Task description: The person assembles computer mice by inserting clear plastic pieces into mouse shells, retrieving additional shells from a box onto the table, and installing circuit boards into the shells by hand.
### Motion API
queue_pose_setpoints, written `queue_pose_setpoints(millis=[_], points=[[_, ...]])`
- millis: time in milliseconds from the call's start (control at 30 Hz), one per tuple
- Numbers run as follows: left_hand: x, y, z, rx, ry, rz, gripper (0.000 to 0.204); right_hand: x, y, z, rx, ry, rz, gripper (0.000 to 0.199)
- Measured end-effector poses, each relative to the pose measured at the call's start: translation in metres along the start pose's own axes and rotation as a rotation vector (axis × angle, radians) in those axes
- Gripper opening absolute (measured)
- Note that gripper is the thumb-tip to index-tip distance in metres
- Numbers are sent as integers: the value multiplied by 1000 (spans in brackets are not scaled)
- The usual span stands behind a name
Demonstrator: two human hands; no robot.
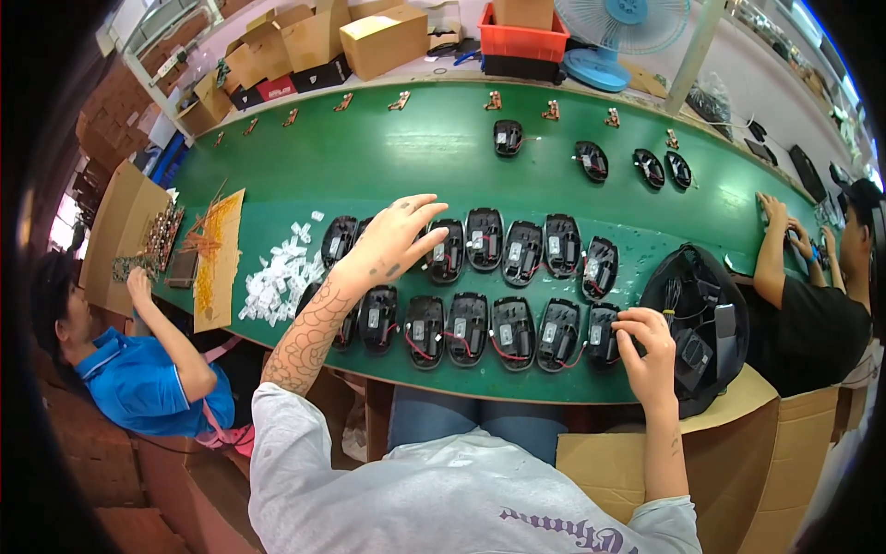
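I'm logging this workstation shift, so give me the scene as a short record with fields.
Surface: green table
Left hand: open, fingers spread, over the left end of the back row of black mouse shells
Right hand: touching the rightmost front-row shell
Shell layout: two rows, insides facing up, red wires showing
Left of rows: pile of small white parts
Right of rows: black tub of parts
Others: seated people at both sides

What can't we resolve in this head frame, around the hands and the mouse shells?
- Left hand: hides the mouse shells beneath; contact unclear.
- Right hand: fingertips at the end shell, grip unclear.
- Black basket: contents too dark.
- White parts pile: too small to identify.
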State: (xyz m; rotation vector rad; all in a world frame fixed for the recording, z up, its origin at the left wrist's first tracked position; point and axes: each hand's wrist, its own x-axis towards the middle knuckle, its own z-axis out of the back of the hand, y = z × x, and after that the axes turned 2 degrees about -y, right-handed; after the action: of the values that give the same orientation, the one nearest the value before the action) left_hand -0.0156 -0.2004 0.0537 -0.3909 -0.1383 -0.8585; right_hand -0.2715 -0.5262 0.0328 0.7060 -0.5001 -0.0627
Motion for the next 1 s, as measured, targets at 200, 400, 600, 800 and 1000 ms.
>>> queue_pose_setpoints(millis=[200,400,600,800,1000], points=[[97,20,-17,-117,89,237,52,5,-8,7,-5,-67,19,15],[231,23,-89,18,56,490,79,16,-2,14,-20,-102,80,19],[252,39,-118,137,60,405,71,83,25,35,-29,-13,303,21],[207,87,-110,-235,-52,209,63,241,2,10,-130,109,376,9],[110,38,5,-723,132,346,75,387,-82,-145,-139,253,18,31]])
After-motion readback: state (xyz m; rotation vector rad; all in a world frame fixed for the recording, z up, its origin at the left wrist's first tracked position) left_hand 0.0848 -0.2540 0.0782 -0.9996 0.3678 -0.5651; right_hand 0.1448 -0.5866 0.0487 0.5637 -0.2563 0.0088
